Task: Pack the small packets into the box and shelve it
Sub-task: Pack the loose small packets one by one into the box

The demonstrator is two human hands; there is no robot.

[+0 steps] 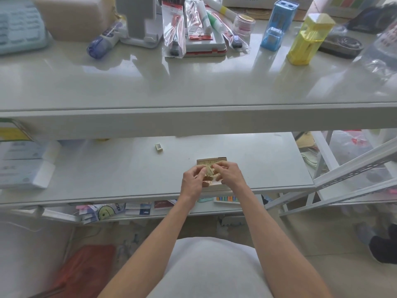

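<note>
Work centres on the small cardboard box (209, 162), which sits near the front edge of the middle shelf (107, 168), probably so that both hands can reach into it from above. Its lid flap stands open at the far side, leaving the mouth clear for loading. The left hand (192, 179) and right hand (231, 173) meet over the box, each with fingers curled in, and pinch one small pale packet (209, 171) between them. It is tilted just above the opening, which looks like lining it up to slot into a row. The hands hide most of the inside. Something tan shows beneath them, likely packets already in, but how full the box is cannot be told. A loose packet (159, 146) lies on the same shelf, well apart to the left and further back, waiting to be gathered. On the upper shelf (193, 82) a clear blue case (277, 24) and a clear yellow case (307, 39) stand upright near each other, and what is inside them is too blurred to make out. Shelving the box looks some way off.
</note>
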